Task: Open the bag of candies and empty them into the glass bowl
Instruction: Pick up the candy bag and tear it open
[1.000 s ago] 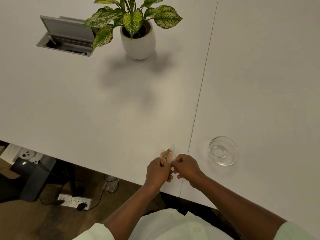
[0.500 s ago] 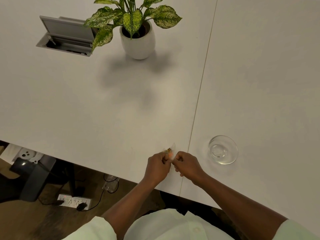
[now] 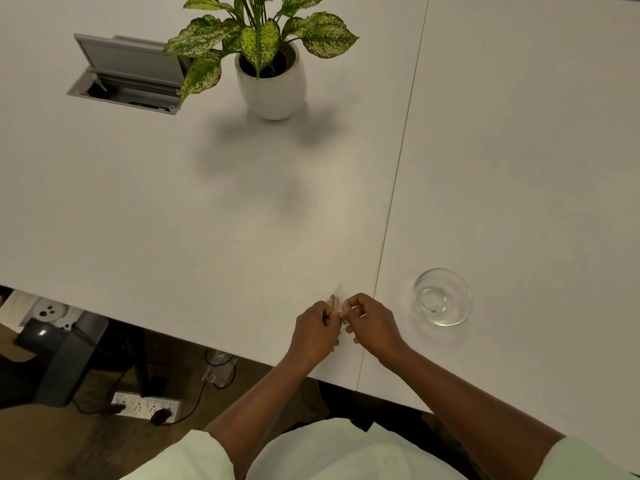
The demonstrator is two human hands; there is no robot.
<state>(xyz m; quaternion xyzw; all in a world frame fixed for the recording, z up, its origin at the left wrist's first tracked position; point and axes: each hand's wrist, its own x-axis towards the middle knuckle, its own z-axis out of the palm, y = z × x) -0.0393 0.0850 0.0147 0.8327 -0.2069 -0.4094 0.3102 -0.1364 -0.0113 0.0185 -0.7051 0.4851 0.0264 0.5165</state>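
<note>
A small clear bag of candies (image 3: 336, 300) is pinched between my two hands just above the white table, near its front edge. My left hand (image 3: 315, 329) grips the bag's left side and my right hand (image 3: 372, 322) grips its right side, knuckles nearly touching. Most of the bag is hidden by my fingers; only its top corner and a few coloured candies show. The glass bowl (image 3: 442, 296) stands on the table to the right of my right hand, apart from it, with no candies in it.
A potted plant in a white pot (image 3: 271, 83) stands at the back. Left of it is an open cable hatch (image 3: 126, 75) set into the table. A seam (image 3: 394, 181) runs between two tabletops. A power strip (image 3: 145, 407) lies on the floor below.
The bag has been drawn in between my fingers, so less of it and fewer candies show than a second ago. My hands stayed close together in the same spot.
</note>
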